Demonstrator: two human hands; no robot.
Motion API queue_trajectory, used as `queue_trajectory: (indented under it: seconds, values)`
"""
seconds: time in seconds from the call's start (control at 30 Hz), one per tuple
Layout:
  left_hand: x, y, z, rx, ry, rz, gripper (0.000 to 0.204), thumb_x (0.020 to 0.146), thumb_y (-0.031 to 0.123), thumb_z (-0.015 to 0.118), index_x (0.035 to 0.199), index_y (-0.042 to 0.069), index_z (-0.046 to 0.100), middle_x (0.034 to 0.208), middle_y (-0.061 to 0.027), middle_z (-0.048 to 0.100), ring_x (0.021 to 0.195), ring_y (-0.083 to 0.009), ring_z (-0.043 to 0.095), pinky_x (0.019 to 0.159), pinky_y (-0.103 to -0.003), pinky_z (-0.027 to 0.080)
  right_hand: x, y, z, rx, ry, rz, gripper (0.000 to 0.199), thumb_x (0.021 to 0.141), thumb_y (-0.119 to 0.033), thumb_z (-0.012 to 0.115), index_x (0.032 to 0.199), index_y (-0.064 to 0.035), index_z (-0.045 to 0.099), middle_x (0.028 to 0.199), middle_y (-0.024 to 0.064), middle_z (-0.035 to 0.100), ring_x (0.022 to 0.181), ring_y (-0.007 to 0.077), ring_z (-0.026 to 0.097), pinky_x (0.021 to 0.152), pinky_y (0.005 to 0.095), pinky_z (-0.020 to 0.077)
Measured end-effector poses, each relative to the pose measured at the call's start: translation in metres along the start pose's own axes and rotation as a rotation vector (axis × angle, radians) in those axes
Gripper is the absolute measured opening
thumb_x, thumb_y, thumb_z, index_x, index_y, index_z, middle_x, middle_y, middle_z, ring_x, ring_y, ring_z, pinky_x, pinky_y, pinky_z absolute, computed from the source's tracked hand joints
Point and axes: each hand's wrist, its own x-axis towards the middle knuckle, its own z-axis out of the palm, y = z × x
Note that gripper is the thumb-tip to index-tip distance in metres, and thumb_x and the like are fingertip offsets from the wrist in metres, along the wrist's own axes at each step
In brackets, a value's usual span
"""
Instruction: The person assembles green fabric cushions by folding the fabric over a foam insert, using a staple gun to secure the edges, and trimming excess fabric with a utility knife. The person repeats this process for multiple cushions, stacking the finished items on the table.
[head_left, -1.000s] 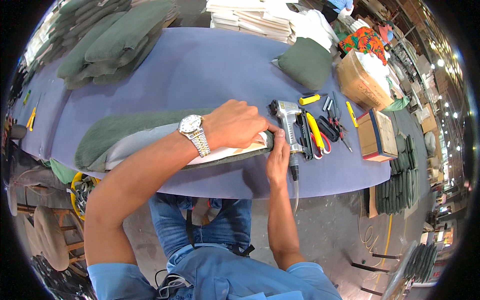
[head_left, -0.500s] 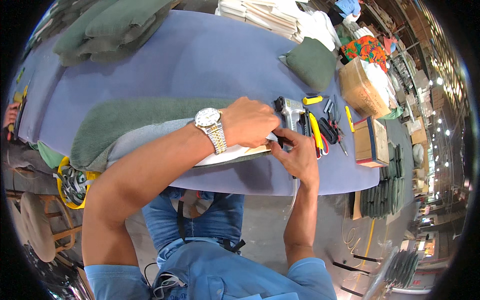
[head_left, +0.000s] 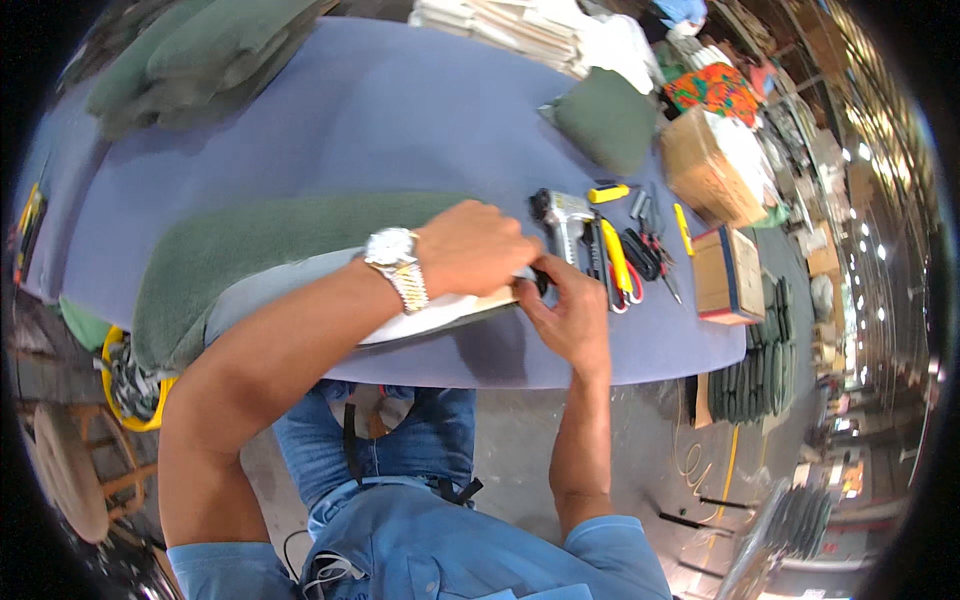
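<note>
A long green upholstered cushion lies on the blue-covered table, with grey lining and white padding showing along its near side. My left hand, a watch on its wrist, reaches across to the cushion's right end, its fingers closed on the fabric edge there. Beside it my right hand pinches the dark fabric at the same corner, thumb toward me. The fingertips of both hands meet and partly hide the fabric between them. Just right of the hands lies a staple gun.
Scissors, pliers and yellow-handled tools lie right of the staple gun. A box stands at the table's right end. Green cushions are piled far left; another green cushion lies far right. A yellow basket stands left.
The whole view has shifted slightly, moving table and tools a little leftward. Both hands stay on the cushion's right corner with nearly the same grip. A hand at the far left edge is gone from view.
</note>
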Motion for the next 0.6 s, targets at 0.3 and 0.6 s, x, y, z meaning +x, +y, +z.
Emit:
queue_trajectory:
  seconds: [0.3,0.6]
  values:
    - [-0.066,-0.017,-0.123,0.089,0.159,-0.124,0.05,0.096,0.038,0.069,0.134,0.006,0.063,0.118,-0.019,0.071,0.097,-0.0377,0.069,0.081,-0.046,0.055,0.072,-0.01,-0.003,-0.172,0.056,-0.073,0.032,0.097,-0.024,0.062,0.117,-0.0008,0.069,0.101,0.023,0.072,0.093,0.0415,0.069,0.081,0.0483,0.0537]
    - [-0.31,0.014,-0.112,-0.014,0.862,-0.587,0.078,0.086,0.033,0.083,0.152,0.009,0.049,0.15,-0.0204,0.054,0.139,-0.0329,0.051,0.116,-0.042,0.039,0.138,-0.016,0.006,-0.297,0.092,-0.246,0.038,0.101,-0.034,0.05,0.105,-0.0006,0.068,0.093,0.027,0.069,0.09,0.0507,0.064,0.079,0.0577,0.0484]
